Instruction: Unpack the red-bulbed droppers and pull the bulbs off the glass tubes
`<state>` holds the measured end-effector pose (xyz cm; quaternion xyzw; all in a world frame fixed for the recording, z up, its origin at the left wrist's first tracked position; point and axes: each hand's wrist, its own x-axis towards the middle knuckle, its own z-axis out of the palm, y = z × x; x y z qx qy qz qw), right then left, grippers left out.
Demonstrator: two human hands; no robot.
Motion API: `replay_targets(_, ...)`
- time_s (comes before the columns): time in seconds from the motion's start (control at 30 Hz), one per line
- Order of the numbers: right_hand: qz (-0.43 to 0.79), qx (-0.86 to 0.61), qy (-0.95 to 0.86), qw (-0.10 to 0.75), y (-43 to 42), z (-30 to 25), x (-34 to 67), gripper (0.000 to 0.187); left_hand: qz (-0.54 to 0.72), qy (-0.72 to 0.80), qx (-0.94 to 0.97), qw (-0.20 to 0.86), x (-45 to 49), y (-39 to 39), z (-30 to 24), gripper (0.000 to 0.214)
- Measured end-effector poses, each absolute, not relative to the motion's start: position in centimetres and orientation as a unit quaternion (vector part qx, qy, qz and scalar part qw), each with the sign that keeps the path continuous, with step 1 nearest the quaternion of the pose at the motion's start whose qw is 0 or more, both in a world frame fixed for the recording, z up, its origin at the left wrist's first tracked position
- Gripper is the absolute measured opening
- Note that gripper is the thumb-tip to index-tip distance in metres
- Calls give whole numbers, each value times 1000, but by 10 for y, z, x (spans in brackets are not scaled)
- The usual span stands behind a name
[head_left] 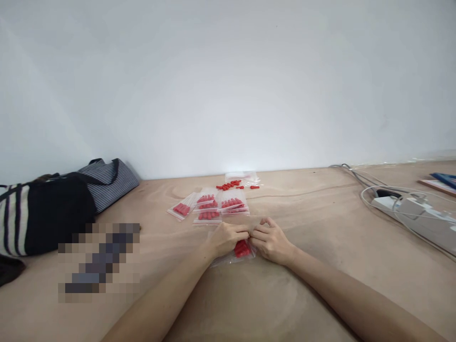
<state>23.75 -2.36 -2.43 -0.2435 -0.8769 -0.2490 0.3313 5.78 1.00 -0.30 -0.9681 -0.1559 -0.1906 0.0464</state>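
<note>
My left hand (228, 237) and my right hand (271, 240) meet at the middle of the wooden table (320, 228). Both pinch the top edge of a small clear plastic bag (242, 250) that holds red pieces and lies flat under my fingers. Just beyond them lie several filled clear bags of red pieces (213, 205) in a loose group. Farther back, a few loose red pieces (231, 184) are scattered beside an empty clear bag (245, 177).
A striped dark bag (64, 209) sits at the left edge of the table. At the right lie a white power strip (413, 209) with tangled cables (359, 183) and a blue-covered book (443, 183). A white wall rises behind the table.
</note>
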Motion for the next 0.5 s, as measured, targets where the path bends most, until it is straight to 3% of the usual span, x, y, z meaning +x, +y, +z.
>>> replay_targets(0.3,-219,-237,-894,312,-20,-25,247,31,-198,-167,-966,18,49,20,-5,31)
replay_targets(0.5,-82,-300,-889,336,-25,-23,256,14,-236,-248,-937,-68,41,10,-7,32)
